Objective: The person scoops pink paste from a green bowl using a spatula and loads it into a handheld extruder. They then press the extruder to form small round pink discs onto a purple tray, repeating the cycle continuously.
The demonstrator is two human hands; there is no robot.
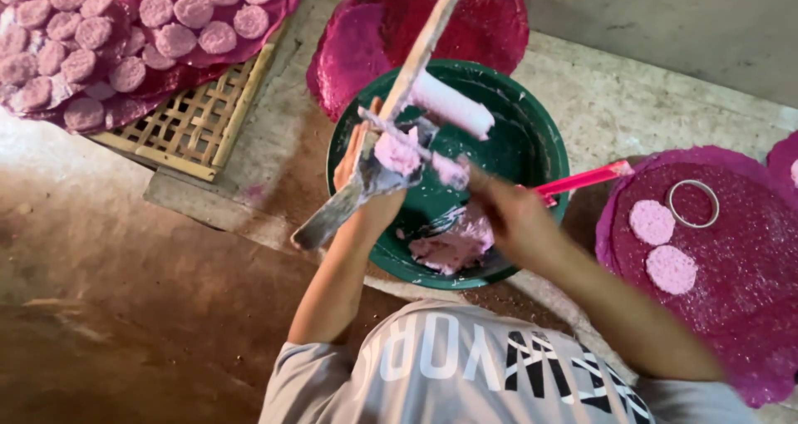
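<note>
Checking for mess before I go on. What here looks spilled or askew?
Nothing has spilled. Pink paste stays inside the green basin, though white smears coat its rim. The left hand holds a paste-caked stick above it; the right hand scrapes it. The metal ring lies flat.

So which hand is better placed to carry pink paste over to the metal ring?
Probably the right hand: it holds the pink-handled tool on the side of the green basin nearest the metal ring. The left hand is busy gripping the paste-coated paddle.
</note>
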